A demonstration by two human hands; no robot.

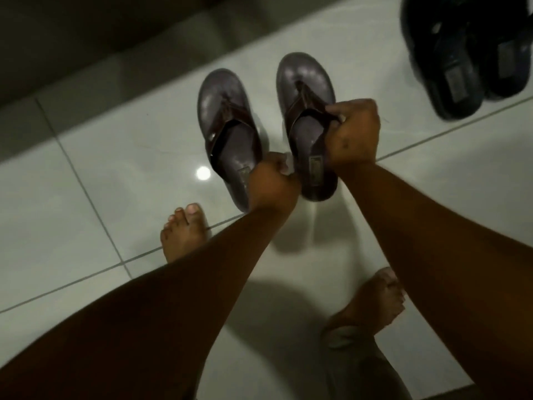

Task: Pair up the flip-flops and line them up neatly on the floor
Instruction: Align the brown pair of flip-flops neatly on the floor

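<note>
Two dark brown flip-flops hang side by side above the white tiled floor, toes pointing away from me. My left hand (272, 183) grips the heel edge of the left brown flip-flop (227, 131). My right hand (353, 134) is closed on the strap of the right brown flip-flop (305, 111). The two soles are close together, roughly parallel, with the right one slightly further forward. A pair of black flip-flops (473, 56) lies together on the floor at the upper right.
My bare left foot (184, 232) and right foot (377, 301) stand on the glossy tiles (101, 174). A dark wall base (72, 39) runs along the top left. A lamp's reflection (203, 172) shines on the floor beside the left flip-flop.
</note>
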